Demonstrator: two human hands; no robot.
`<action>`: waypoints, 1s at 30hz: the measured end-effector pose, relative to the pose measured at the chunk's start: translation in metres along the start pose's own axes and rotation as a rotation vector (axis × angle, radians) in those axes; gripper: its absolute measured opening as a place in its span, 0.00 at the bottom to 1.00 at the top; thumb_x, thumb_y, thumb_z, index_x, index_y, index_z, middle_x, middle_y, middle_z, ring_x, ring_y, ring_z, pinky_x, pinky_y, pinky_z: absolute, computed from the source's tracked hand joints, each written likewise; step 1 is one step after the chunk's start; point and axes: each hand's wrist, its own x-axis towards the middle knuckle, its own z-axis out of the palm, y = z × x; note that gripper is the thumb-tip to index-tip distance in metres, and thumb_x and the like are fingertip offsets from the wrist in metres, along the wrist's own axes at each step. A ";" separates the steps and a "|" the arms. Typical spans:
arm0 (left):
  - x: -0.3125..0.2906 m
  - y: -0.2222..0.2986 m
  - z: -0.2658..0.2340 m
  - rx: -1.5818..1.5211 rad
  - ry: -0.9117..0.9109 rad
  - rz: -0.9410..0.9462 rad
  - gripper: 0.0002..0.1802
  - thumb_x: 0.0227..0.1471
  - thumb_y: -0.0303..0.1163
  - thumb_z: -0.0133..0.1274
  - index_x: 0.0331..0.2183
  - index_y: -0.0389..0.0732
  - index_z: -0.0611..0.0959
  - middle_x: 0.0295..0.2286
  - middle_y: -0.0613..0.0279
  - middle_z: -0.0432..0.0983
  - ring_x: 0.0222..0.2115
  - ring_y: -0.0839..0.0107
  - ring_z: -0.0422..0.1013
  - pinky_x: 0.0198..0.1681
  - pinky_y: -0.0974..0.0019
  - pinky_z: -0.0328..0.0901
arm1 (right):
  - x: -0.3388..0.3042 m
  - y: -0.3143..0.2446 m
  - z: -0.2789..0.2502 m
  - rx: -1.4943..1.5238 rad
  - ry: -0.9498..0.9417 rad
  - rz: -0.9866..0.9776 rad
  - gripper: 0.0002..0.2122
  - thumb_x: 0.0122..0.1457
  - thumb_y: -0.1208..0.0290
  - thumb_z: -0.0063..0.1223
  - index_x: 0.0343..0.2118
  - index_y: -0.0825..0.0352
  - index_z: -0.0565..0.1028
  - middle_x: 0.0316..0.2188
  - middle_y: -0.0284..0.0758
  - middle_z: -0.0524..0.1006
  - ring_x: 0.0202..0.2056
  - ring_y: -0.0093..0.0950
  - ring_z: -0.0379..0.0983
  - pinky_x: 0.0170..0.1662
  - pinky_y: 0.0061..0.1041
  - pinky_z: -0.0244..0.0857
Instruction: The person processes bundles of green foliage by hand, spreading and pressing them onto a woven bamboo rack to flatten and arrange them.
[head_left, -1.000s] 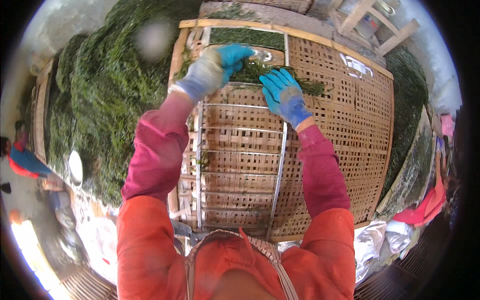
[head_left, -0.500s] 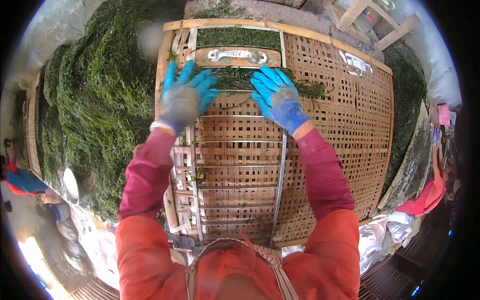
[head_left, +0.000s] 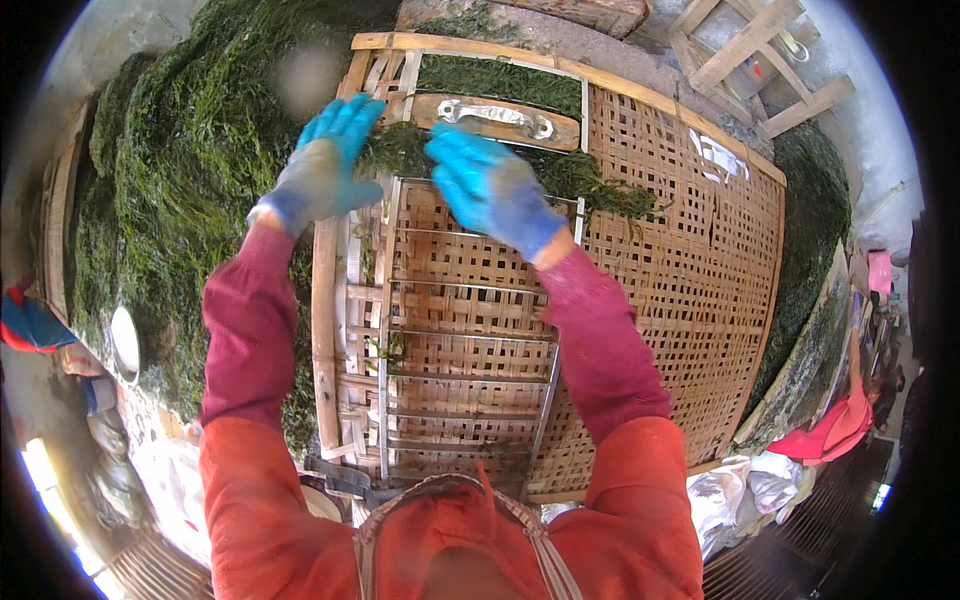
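My left hand (head_left: 325,170), in a blue and grey glove, is open with fingers outstretched, between the heap of green seaweed (head_left: 230,200) and the frame's left side. Gloved the same way, my right hand (head_left: 495,188) is slightly blurred, its fingers stretched flat over the upper part of the metal ladder-like frame (head_left: 470,333). Seaweed strands (head_left: 600,190) lie in a band under and beside it. Just beyond sits a wooden board with a metal handle (head_left: 495,117). More seaweed (head_left: 500,82) fills the farthest slot. The frame rests on a woven bamboo screen (head_left: 660,300).
A white bowl (head_left: 125,345) is by the seaweed heap at left. Wooden stools or frames (head_left: 750,60) stand at the far right. Plastic bags (head_left: 745,490) lie near right. A person in red (head_left: 835,425) is at the right edge, and a blue and red garment shows at the left edge.
My left hand has moved left off the frame toward the seaweed heap. My right hand has shifted left across the frame. The view has turned slightly.
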 end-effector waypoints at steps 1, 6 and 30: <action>0.010 0.010 0.005 0.114 -0.101 -0.026 0.51 0.45 0.42 0.64 0.69 0.51 0.62 0.70 0.52 0.50 0.71 0.49 0.45 0.73 0.50 0.46 | -0.007 0.013 0.023 -0.110 -0.205 0.017 0.14 0.63 0.64 0.57 0.47 0.67 0.81 0.50 0.42 0.80 0.48 0.38 0.80 0.52 0.36 0.75; 0.046 0.026 0.015 0.088 -0.128 -0.211 0.24 0.48 0.33 0.56 0.50 0.42 0.82 0.49 0.45 0.77 0.52 0.49 0.73 0.56 0.48 0.68 | -0.005 -0.002 0.037 -0.111 -0.049 0.043 0.13 0.63 0.61 0.54 0.43 0.64 0.82 0.47 0.41 0.81 0.44 0.43 0.79 0.57 0.40 0.70; -0.007 0.069 0.083 -0.089 0.454 0.133 0.33 0.53 0.29 0.52 0.62 0.41 0.72 0.58 0.48 0.71 0.58 0.47 0.68 0.65 0.49 0.60 | 0.002 -0.017 0.030 -0.111 -0.126 -0.035 0.15 0.57 0.68 0.59 0.48 0.65 0.78 0.44 0.44 0.81 0.48 0.47 0.76 0.54 0.43 0.69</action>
